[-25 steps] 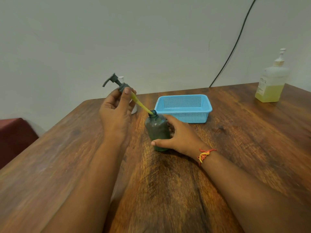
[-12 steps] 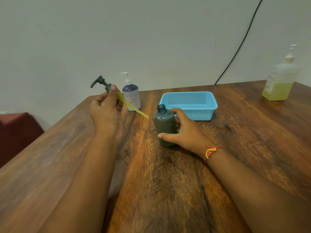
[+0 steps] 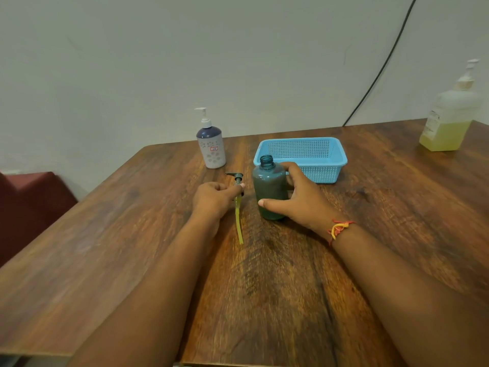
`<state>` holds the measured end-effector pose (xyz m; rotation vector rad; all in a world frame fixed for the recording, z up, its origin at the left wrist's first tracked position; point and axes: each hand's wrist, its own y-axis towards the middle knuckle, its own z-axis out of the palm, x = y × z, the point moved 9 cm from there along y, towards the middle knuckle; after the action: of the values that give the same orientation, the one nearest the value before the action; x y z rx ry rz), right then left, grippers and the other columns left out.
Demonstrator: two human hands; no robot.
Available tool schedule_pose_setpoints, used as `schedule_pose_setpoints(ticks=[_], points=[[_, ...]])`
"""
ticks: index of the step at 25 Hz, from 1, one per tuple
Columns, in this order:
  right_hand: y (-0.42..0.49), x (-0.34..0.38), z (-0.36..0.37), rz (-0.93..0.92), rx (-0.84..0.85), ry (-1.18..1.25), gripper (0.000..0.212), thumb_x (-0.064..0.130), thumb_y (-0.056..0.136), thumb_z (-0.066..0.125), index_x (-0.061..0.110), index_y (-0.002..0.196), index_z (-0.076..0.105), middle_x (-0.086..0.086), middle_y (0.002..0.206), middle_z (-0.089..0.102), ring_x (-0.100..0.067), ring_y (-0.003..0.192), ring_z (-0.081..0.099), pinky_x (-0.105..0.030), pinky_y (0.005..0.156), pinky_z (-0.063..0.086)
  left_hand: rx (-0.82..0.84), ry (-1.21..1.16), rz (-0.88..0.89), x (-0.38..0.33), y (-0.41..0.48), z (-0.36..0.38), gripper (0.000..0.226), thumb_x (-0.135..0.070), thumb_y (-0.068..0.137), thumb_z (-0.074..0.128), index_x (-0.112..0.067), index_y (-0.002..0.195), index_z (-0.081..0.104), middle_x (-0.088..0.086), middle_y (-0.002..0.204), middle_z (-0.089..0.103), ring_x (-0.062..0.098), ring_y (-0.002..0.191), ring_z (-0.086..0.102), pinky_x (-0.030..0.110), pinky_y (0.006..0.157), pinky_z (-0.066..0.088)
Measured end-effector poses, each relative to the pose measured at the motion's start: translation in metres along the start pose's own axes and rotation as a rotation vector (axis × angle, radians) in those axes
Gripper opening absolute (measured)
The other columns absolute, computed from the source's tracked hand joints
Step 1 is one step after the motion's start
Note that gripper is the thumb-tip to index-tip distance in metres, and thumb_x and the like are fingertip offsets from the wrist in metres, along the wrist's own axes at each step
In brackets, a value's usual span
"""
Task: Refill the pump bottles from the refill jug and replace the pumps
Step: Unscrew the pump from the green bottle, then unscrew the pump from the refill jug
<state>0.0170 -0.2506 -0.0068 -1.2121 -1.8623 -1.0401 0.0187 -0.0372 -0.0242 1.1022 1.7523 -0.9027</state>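
Observation:
A dark green bottle (image 3: pixel 268 190) stands upright at the middle of the table with its neck open. My right hand (image 3: pixel 301 200) is wrapped around its right side. Just left of it, my left hand (image 3: pixel 215 198) pinches the dark pump head (image 3: pixel 237 178), whose yellow dip tube (image 3: pixel 239 223) lies low along the wood, pointing toward me. A purple and white pump bottle (image 3: pixel 211 148) with its white pump fitted stands behind my left hand. The large clear refill jug (image 3: pixel 447 123) with yellow liquid and a pump top stands at the far right.
A light blue mesh basket (image 3: pixel 301 157) sits right behind the green bottle. The wooden table (image 3: pixel 264 300) ends against a pale wall. A black cable (image 3: pixel 381 67) runs down the wall. A dark red seat (image 3: pixel 29 200) lies left of the table.
My left hand drew the pump and tube out of the green bottle, swung it left, then lowered it to the table surface. My right hand kept hold of the bottle.

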Motion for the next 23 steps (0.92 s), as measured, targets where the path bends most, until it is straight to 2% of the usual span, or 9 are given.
schedule_pose_setpoints(ticks=[3, 5, 8, 11, 13, 16, 18, 20, 23], points=[[0.000, 0.002, 0.001, -0.007, 0.004, -0.003, 0.083, 0.041, 0.074, 0.087, 0.035, 0.140, 0.037, 0.002, 0.148, 0.050, -0.013, 0.127, 0.049, -0.026, 0.095, 0.044, -0.026, 0.126, 0.040, 0.001, 0.003, -0.001, 0.036, -0.048, 0.081, 0.081, -0.015, 0.077, 0.069, 0.011, 0.078, 0.070, 0.018, 0.068, 0.060, 0.035, 0.061, 0.047], [0.000, 0.002, 0.000, -0.008, 0.004, -0.002, 0.083, 0.041, 0.074, 0.087, 0.034, 0.140, 0.037, 0.003, 0.147, 0.050, -0.013, 0.126, 0.049, -0.028, 0.097, 0.045, -0.019, 0.207, 0.072, -0.001, 0.003, -0.001, 0.037, -0.048, 0.082, 0.080, -0.016, 0.071, 0.067, 0.007, 0.071, 0.066, 0.014, 0.062, 0.057, 0.031, 0.054, 0.044], [0.000, 0.001, 0.001, 0.004, 0.024, 0.015, 0.084, 0.040, 0.073, 0.088, 0.034, 0.139, 0.036, 0.002, 0.147, 0.049, -0.016, 0.129, 0.049, -0.032, 0.102, 0.046, 0.000, 0.301, 0.105, -0.004, 0.001, 0.000, 0.035, -0.047, 0.085, 0.078, -0.013, 0.079, 0.071, -0.001, 0.066, 0.062, 0.009, 0.056, 0.052, 0.026, 0.047, 0.038], [0.002, -0.002, 0.002, 0.014, 0.033, 0.002, 0.086, 0.043, 0.070, 0.089, 0.036, 0.138, 0.035, 0.002, 0.147, 0.050, -0.018, 0.131, 0.049, -0.037, 0.106, 0.047, -0.001, 0.348, 0.133, -0.007, 0.002, 0.001, 0.036, -0.048, 0.086, 0.077, -0.011, 0.083, 0.074, 0.000, 0.067, 0.063, 0.008, 0.057, 0.053, 0.026, 0.048, 0.038], [0.002, -0.002, 0.001, 0.012, 0.030, 0.003, 0.085, 0.044, 0.069, 0.089, 0.037, 0.135, 0.036, 0.003, 0.145, 0.052, -0.016, 0.129, 0.050, -0.033, 0.103, 0.047, 0.004, 0.374, 0.142, -0.007, 0.004, 0.001, 0.036, -0.049, 0.086, 0.076, -0.013, 0.083, 0.075, 0.000, 0.070, 0.066, 0.009, 0.060, 0.057, 0.027, 0.049, 0.041], [0.001, -0.002, 0.002, 0.011, 0.049, 0.011, 0.082, 0.041, 0.071, 0.089, 0.039, 0.131, 0.034, 0.008, 0.141, 0.050, -0.010, 0.124, 0.048, -0.019, 0.089, 0.042, 0.031, 0.402, 0.151, -0.007, 0.004, 0.004, 0.036, -0.051, 0.088, 0.073, -0.015, 0.089, 0.074, 0.001, 0.082, 0.070, 0.011, 0.072, 0.062, 0.028, 0.055, 0.047], [0.001, -0.003, 0.003, 0.011, 0.065, 0.007, 0.084, 0.039, 0.072, 0.089, 0.040, 0.132, 0.031, 0.008, 0.140, 0.047, -0.009, 0.123, 0.045, -0.016, 0.087, 0.038, 0.031, 0.400, 0.166, -0.007, 0.005, 0.005, 0.039, -0.054, 0.088, 0.071, -0.015, 0.090, 0.074, 0.003, 0.085, 0.071, 0.012, 0.075, 0.063, 0.031, 0.061, 0.049], [0.001, -0.006, 0.004, 0.010, 0.066, 0.006, 0.087, 0.041, 0.070, 0.090, 0.040, 0.134, 0.031, 0.006, 0.144, 0.048, -0.011, 0.126, 0.047, -0.021, 0.093, 0.041, 0.013, 0.385, 0.176, -0.008, 0.005, 0.004, 0.041, -0.055, 0.089, 0.070, -0.014, 0.088, 0.074, 0.005, 0.085, 0.071, 0.014, 0.075, 0.063, 0.032, 0.062, 0.049], [0.000, -0.009, 0.001, 0.026, 0.062, 0.057, 0.093, 0.052, 0.063, 0.091, 0.043, 0.134, 0.032, 0.001, 0.145, 0.051, -0.018, 0.129, 0.052, -0.037, 0.106, 0.047, -0.025, 0.345, 0.203, -0.009, 0.003, -0.001, 0.034, -0.049, 0.094, 0.066, -0.016, 0.089, 0.073, 0.005, 0.088, 0.072, 0.015, 0.079, 0.065, 0.033, 0.066, 0.052]])
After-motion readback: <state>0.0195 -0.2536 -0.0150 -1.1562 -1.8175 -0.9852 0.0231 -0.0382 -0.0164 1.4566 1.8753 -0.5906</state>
